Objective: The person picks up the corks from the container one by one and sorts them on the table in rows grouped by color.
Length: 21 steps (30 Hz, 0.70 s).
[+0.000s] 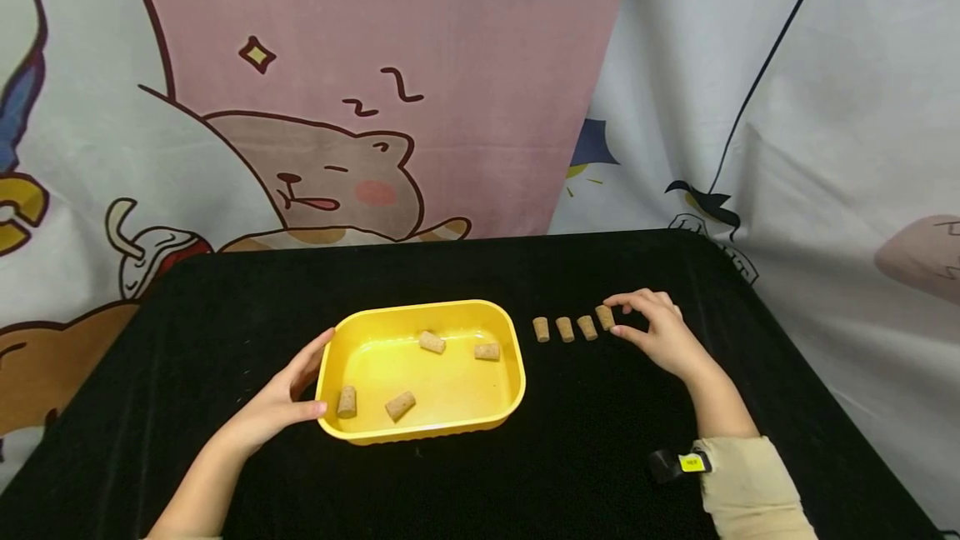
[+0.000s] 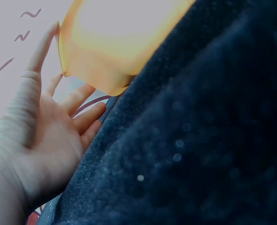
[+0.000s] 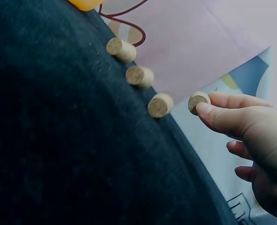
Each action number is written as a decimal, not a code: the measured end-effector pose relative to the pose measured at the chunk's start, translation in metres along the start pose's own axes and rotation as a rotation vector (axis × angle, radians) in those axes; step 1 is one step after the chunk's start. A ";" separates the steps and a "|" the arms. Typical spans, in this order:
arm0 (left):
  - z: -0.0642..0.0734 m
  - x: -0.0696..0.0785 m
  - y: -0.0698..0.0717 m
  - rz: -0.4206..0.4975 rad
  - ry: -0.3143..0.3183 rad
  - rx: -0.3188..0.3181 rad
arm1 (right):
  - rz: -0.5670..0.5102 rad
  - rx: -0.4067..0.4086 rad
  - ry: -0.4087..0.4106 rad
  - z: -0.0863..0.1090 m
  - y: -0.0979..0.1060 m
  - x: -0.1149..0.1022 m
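Note:
Between thumb and index finger, my right hand [image 1: 656,332] pinches a tapered cork stopper [image 1: 604,317]. In the right wrist view that cork [image 3: 198,102] is up off the black cloth. Three more cork stoppers [image 1: 565,329] stand in a row just left of it. My left hand [image 1: 273,398] lies spread against the left end of a yellow plastic tray [image 1: 420,433], its thumb and fingertips at the rim. Inside the tray, several corks [image 1: 401,406] lie scattered on their sides. The left wrist view shows the palm beside the tray wall [image 2: 101,79], with fingers extended.
A black cloth [image 1: 585,457] covers the table. Behind it hangs a cartoon-printed curtain [image 1: 487,107], with a white section on the right. A black device with a yellow label [image 1: 692,462] is at my right wrist.

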<state>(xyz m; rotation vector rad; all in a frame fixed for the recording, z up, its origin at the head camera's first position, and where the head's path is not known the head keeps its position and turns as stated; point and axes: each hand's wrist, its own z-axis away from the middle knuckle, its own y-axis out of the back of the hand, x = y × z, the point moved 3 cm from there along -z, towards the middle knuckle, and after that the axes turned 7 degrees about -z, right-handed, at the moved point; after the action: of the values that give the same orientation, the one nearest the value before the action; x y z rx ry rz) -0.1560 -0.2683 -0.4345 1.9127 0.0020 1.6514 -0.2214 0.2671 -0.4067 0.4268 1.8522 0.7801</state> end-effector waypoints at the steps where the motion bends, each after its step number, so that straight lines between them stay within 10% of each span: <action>1: 0.000 0.000 0.000 -0.001 0.000 0.000 | -0.003 -0.005 -0.013 0.000 -0.001 0.002; 21: -0.001 0.002 -0.001 -0.015 0.011 0.005 | -0.047 -0.039 -0.091 0.004 -0.009 0.026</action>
<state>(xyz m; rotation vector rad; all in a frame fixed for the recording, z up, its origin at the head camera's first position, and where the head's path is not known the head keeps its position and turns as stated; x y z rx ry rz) -0.1559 -0.2665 -0.4326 1.9029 0.0253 1.6540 -0.2279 0.2771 -0.4318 0.3864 1.7536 0.7527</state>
